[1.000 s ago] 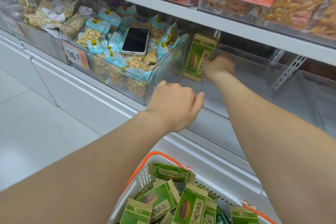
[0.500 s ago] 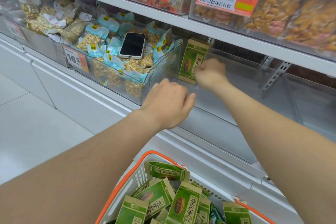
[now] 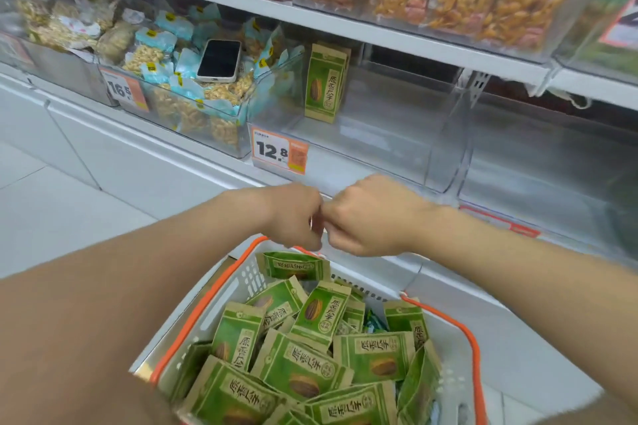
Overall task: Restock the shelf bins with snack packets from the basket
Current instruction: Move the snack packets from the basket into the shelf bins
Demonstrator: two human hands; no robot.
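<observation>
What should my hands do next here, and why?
Probably lower the right hand into the basket and grip a green packet near the top. It and the left hand hover over the basket, fingers curled on nothing visible, and the clear bin holds only the standing packets at its left side.

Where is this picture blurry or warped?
Head view: the left hand and right hand are smeared by motion; the white shelf edge bows slightly from the wide lens; the clear plastic bin shows hazy reflections; print on the green snack packets in the white basket reads sharp.
</observation>
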